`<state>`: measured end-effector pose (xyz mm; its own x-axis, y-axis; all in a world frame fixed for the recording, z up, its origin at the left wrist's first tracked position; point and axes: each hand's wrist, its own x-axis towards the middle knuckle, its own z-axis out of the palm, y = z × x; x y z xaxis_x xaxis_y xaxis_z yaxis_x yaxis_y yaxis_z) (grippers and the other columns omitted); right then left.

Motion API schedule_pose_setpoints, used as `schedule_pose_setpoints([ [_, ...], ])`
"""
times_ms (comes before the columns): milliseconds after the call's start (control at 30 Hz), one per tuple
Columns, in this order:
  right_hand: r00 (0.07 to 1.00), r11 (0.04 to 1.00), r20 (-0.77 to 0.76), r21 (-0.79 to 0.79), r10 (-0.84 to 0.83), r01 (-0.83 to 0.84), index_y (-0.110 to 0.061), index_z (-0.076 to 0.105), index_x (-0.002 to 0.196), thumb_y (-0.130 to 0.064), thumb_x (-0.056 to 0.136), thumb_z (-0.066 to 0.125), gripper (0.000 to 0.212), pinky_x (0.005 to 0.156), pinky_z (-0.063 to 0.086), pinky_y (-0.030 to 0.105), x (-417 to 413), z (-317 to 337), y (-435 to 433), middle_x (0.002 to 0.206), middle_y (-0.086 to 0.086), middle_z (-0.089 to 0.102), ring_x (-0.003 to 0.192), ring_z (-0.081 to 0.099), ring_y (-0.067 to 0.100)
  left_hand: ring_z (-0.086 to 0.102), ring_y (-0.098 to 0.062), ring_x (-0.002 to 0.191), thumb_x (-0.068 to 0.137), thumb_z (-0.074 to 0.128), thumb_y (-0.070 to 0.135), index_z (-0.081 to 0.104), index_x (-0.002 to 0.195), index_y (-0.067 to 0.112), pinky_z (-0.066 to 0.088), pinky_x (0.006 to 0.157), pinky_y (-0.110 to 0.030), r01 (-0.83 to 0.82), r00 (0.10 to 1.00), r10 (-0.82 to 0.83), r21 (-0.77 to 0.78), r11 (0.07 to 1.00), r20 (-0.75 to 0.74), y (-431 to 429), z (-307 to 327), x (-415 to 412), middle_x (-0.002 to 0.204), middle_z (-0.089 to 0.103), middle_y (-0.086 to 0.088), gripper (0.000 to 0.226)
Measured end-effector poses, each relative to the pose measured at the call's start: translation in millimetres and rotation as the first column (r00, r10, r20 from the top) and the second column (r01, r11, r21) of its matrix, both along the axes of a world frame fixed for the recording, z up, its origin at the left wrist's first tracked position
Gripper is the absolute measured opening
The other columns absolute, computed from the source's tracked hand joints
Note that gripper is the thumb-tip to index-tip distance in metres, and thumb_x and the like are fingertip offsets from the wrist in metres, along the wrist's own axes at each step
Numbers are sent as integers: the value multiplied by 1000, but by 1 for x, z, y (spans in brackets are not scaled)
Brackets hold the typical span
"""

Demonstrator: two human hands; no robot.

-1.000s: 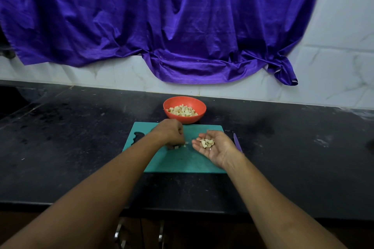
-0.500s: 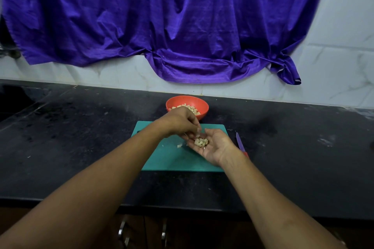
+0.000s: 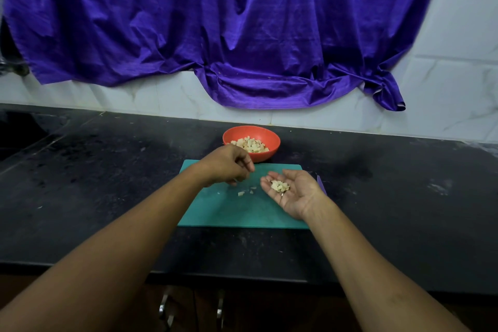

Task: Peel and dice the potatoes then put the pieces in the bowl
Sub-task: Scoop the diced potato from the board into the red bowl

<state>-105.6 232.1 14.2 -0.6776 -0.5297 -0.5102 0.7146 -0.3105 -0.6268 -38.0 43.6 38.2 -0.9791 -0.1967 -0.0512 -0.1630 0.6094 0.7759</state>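
An orange bowl (image 3: 272, 140) holding diced potato (image 3: 250, 145) stands on the black counter just behind a teal cutting board (image 3: 215, 213). My right hand (image 3: 293, 191) lies palm up over the board's right part, fingers relaxed, with a small heap of potato dice (image 3: 280, 186) in the palm. My left hand (image 3: 226, 166) hovers over the board's back left, fingers loosely curled downward with nothing seen in them. A few loose potato pieces (image 3: 241, 193) lie on the board between the hands.
A purple knife (image 3: 321, 183) lies at the board's right edge, mostly hidden behind my right hand. The black counter (image 3: 107, 183) runs left and right. A purple cloth (image 3: 229, 35) hangs on the tiled wall behind.
My left hand brought pieces from the board to my right palm, then drew back to the left. The heap in the right palm has grown slightly.
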Motion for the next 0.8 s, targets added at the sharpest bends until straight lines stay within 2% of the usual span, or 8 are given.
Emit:
schedule_pose_setpoints([
  [67,1000,1000,-9,5,-16,16,13,62,114,-17,109,48,34,64,64,45,-1,-1,1,110,26,67,96,70,36,70,-18,79,88,74,4,72,97,14,60,67,-28,-3,994,14,-106,994,105,-3,-4,4,93,73,-7,14],
  [167,1000,1000,-18,3,-26,26,12,62,108,-17,109,48,33,62,64,43,0,-3,2,106,24,67,93,70,35,71,-18,87,83,84,16,71,100,15,62,69,-27,53,965,8,-225,973,263,-1,-10,6,97,72,-2,21],
  [400,999,999,-48,30,-10,11,11,63,110,-19,109,48,34,62,65,42,2,-4,2,111,26,67,96,70,36,68,-15,83,89,79,17,74,95,11,60,66,-24,31,949,51,-251,968,312,5,-12,-1,96,72,-5,10],
  [500,998,999,-71,49,2,2,11,63,110,-20,110,47,34,66,65,42,3,-4,1,111,26,66,93,71,35,67,-15,78,91,76,17,72,94,10,57,63,-23,34,947,46,-242,970,317,6,-11,0,92,71,-6,9],
  [567,996,997,-89,72,17,-10,10,63,108,-20,110,46,34,73,65,44,4,-4,0,108,25,66,92,70,35,68,-15,77,91,75,16,73,94,11,57,63,-24,29,961,26,-193,981,276,8,-11,2,90,72,-6,7],
  [667,995,996,-90,86,29,-21,10,62,109,-19,109,47,33,76,60,44,5,-3,-4,104,25,66,95,69,35,70,-14,73,92,74,13,76,92,12,59,64,-27,9,996,-3,-67,998,87,13,-8,2,82,75,-3,2],
  [733,996,996,-75,75,45,-39,10,61,115,-20,110,46,34,77,60,44,7,-1,-8,105,26,69,99,70,34,71,-14,74,93,74,14,76,91,14,60,65,-27,32,999,-33,-64,997,-5,18,-1,-1,82,76,-1,3],
  [800,996,996,-65,61,67,-63,10,60,120,-21,110,45,35,77,63,45,7,0,-12,110,26,71,106,70,35,71,-13,77,91,76,16,78,90,18,60,66,-26,58,998,-61,-98,994,-34,22,6,-4,84,77,2,3],
])
